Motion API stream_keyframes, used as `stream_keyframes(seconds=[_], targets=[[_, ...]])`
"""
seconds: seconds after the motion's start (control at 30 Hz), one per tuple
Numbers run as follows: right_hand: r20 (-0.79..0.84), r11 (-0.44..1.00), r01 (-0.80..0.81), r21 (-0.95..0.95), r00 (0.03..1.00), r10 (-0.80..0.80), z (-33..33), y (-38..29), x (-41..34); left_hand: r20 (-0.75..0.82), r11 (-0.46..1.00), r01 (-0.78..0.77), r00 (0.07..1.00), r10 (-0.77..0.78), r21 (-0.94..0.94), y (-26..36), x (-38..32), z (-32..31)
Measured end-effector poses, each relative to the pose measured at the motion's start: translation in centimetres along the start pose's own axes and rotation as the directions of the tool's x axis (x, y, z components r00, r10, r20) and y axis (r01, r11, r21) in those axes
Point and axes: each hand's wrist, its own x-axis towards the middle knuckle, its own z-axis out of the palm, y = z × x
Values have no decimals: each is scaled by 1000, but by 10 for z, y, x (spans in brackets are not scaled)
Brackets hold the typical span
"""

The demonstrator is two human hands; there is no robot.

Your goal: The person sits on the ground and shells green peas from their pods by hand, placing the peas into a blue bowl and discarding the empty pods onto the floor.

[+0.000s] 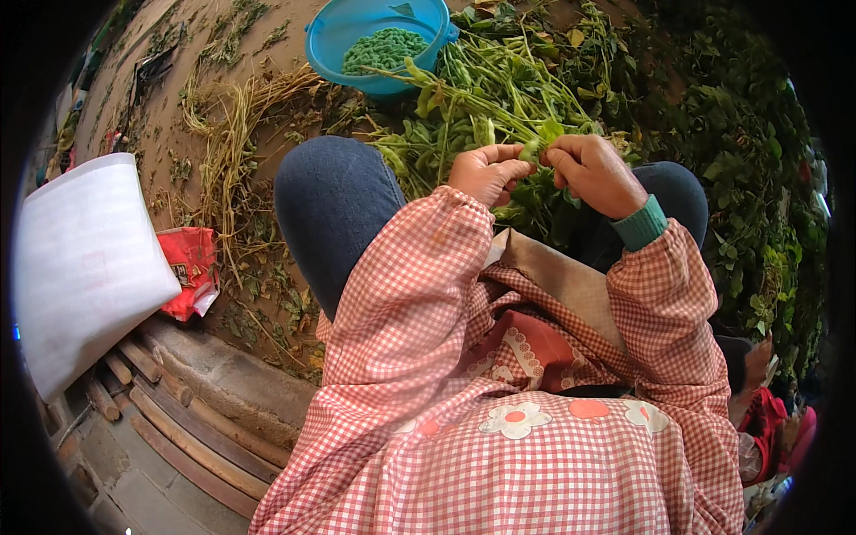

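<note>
A green bean pod [529, 150] is pinched at the fingertips of my left hand [491, 172], just in front of my knees. Close on its right, my right hand [592, 170] has thumb and forefinger closed by the pod and a green leaf; what exactly it grips is partly hidden by the fingers. Cut bean plants [515, 87] with pods and leaves lie in a heap beyond and beneath both hands. At the top, a blue plastic basin [328, 40] holds many shelled green beans [384, 50].
Dry stalks [224, 147] and leaf scraps litter the ground at left. A white sack [87, 267] and a red plastic bag [190, 271] lie beside wooden poles [194, 455] and a stone ledge [227, 374]. Leafy plants [735, 167] fill the right side; pink-red footwear [766, 435] shows lower right.
</note>
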Motion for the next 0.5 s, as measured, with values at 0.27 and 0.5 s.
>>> stream_keyframes(seconds=[0.27, 0.5], targets=[[-44, 997, 50, 57, 998, -48, 11, 4, 3, 13, 981, -127, 992, 126, 145, -6, 1, 3], [62, 990, 30, 138, 997, -39, 11, 14, 6, 18, 984, -126, 992, 124, 126, -10, 5, 2]])
